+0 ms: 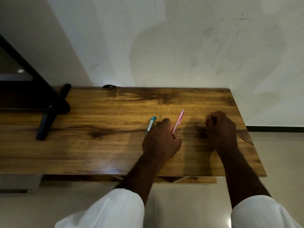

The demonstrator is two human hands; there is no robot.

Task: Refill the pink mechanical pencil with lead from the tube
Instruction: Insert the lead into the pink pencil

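My left hand point(162, 140) grips the pink mechanical pencil point(179, 120) by its lower end, and the pencil slants up and away to the right above the wooden table point(98, 152). A teal pencil with a printed label point(151, 125) lies flat on the table just left of that hand, its near end hidden behind my knuckles. My right hand point(221, 129) rests on the table as a closed fist to the right. Whether it holds anything I cannot tell. No lead tube shows in the head view.
A black stand with angled legs point(49, 112) occupies the table's left end. A white wall point(181, 46) runs along the table's far edge. The table's right edge point(246, 129) lies just beyond my right hand, with tiled floor point(279, 162) below.
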